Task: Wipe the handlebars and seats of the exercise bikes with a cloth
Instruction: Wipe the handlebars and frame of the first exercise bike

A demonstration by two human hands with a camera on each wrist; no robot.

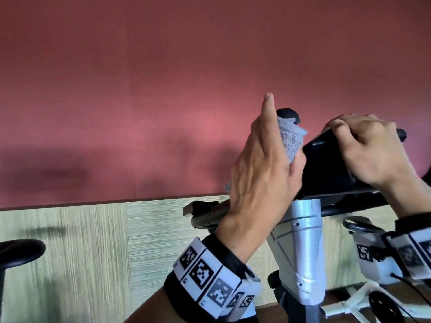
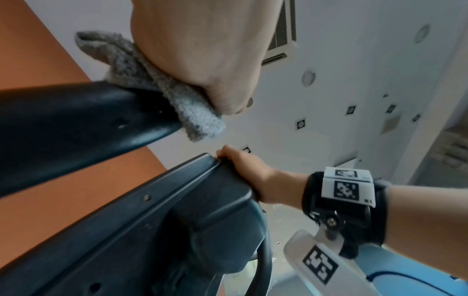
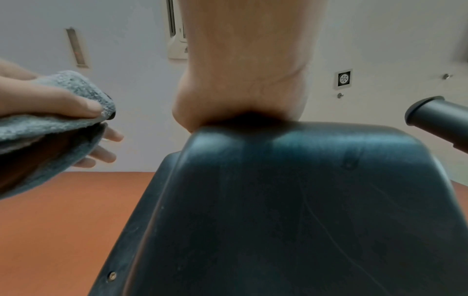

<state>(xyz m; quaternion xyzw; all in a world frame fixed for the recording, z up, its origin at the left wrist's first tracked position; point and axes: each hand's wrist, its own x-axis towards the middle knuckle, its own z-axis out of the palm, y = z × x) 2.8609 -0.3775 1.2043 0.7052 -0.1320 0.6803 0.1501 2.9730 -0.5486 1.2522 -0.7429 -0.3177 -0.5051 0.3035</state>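
Note:
My left hand (image 1: 268, 164) wraps a grey cloth (image 1: 291, 138) round the bike's black left handlebar (image 1: 288, 114), just below its tip, with the index finger sticking straight up. From the left wrist view the cloth (image 2: 187, 106) is pressed between the palm (image 2: 202, 50) and the handlebar (image 2: 76, 124). My right hand (image 1: 368, 148) has its fingers curled over the top edge of the black console (image 1: 326, 169). The right wrist view shows the console's back (image 3: 291, 200), the cloth (image 3: 63, 120) at the left and the right handlebar's end (image 3: 435, 114).
A silver post (image 1: 300, 252) carries the console. A black lever (image 1: 203, 213) juts left below my left hand. Part of another bike (image 1: 18, 252) shows at the far left. Close behind stand a red wall (image 1: 140, 89) and a wood-grain panel (image 1: 93, 252).

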